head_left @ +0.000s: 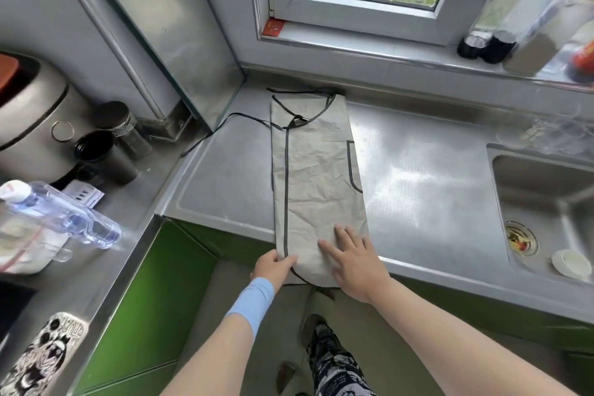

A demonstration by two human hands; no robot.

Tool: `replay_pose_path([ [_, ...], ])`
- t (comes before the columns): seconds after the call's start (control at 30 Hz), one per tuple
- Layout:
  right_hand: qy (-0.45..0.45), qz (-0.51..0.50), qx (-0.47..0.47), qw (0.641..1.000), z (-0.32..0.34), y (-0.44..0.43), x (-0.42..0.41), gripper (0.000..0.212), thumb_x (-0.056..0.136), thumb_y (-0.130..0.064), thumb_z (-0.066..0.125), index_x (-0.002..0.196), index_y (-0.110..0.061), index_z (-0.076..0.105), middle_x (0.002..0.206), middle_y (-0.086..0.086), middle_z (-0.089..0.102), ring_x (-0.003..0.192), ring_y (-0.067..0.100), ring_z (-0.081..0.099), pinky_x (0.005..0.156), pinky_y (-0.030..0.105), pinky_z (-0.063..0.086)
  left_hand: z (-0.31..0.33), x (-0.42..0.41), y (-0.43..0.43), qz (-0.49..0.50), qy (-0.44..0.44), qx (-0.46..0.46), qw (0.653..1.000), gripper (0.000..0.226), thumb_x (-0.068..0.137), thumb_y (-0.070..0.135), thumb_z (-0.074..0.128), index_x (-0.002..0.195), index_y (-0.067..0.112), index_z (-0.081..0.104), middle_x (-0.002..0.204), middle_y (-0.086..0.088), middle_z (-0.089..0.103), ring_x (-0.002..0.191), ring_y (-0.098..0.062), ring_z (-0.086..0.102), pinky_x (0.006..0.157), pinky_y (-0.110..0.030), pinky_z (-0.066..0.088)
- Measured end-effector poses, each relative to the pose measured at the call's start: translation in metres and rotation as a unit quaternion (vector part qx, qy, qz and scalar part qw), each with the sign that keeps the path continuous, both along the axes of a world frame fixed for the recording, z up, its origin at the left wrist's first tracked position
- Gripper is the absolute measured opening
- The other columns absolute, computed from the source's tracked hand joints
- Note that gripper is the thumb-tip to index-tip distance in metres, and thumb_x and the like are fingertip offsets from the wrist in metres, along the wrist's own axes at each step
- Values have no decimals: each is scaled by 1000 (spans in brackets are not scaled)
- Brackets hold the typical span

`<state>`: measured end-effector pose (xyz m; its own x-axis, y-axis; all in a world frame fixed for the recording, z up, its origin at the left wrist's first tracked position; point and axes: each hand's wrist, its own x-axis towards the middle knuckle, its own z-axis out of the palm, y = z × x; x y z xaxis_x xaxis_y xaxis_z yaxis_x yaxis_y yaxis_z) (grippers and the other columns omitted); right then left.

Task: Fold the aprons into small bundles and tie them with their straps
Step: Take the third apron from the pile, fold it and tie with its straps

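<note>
A grey apron (316,177) with dark trim lies folded into a long narrow strip on the steel counter (427,186), its near end hanging over the front edge. Its dark straps (225,125) trail off to the left at the far end. My left hand (273,267) pinches the near left corner of the apron, thumb on top of the cloth. My right hand (353,260) lies flat on the near end of the apron with fingers spread.
A sink (546,202) with a white cup is to the right. A glass panel (180,51) stands at the back left. Dark jars (109,151), a rice cooker (29,112) and a plastic bottle (64,212) crowd the left counter. Bottles line the window sill.
</note>
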<state>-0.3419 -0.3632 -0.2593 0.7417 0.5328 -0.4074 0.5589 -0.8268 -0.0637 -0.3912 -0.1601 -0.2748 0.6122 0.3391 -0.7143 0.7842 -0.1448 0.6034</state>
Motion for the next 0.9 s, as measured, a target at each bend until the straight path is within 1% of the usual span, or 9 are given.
replay_pose_path([
  [0.23,24,30,23,999,19,3,-30,122,65,-84,51,151,-38,-22,164,6,-18,151,27,-15,119,58,1,50,-11,4,-27,40,-218,975,24,95,18,57,117,10,61,108,-15,71,99,-31,68,82,-44,58],
  [0.3,7,17,31,999,27,7,-37,123,69,-71,62,151,-38,-23,165,7,-14,151,29,-9,119,59,5,65,-10,6,31,11,-287,957,24,97,14,55,119,6,60,108,-17,71,101,-32,68,78,-42,59],
  [0.37,-22,-12,39,999,40,11,-36,103,79,-39,68,155,-31,-1,163,11,6,149,33,14,117,53,20,81,-8,9,54,-4,-313,948,25,98,13,54,120,4,58,108,-18,71,100,-32,68,76,-41,59],
  [0.47,-36,-55,59,996,62,11,-16,43,83,-13,57,125,-22,51,124,5,52,109,30,57,87,38,47,103,-1,15,-1,46,-239,970,32,96,17,57,124,1,53,104,-21,71,92,-34,71,83,-44,58],
  [0.53,18,-49,39,998,88,12,0,16,88,-13,51,98,-22,60,98,2,61,89,29,62,71,35,49,121,10,18,-104,79,-82,988,48,93,31,61,131,5,46,123,-16,62,107,-31,66,97,-43,50],
  [0.6,92,-36,10,995,114,15,18,17,87,-8,45,84,-19,58,81,2,60,77,27,57,60,32,45,135,24,19,-222,14,121,967,64,89,54,55,139,17,39,142,-10,42,130,-31,44,108,-45,36],
  [0.7,157,-32,-4,987,153,25,43,17,82,-7,44,82,-17,57,74,2,58,70,25,54,57,30,43,168,40,8,-411,-103,42,905,73,80,70,51,141,29,41,145,2,42,132,-22,40,113,-42,30],
  [0.8,168,-11,-27,985,172,28,70,10,79,-16,52,82,-21,60,76,1,61,71,26,59,60,33,50,184,51,-1,-519,-56,77,849,65,73,54,68,131,32,48,125,6,58,112,-19,55,101,-37,46],
  [0.9,122,-5,-44,992,176,29,94,11,76,-13,49,78,-19,58,69,-1,56,70,27,55,55,29,42,175,78,6,-485,-70,205,847,25,80,26,65,105,24,65,100,-4,69,92,-25,66,83,-35,56],
])
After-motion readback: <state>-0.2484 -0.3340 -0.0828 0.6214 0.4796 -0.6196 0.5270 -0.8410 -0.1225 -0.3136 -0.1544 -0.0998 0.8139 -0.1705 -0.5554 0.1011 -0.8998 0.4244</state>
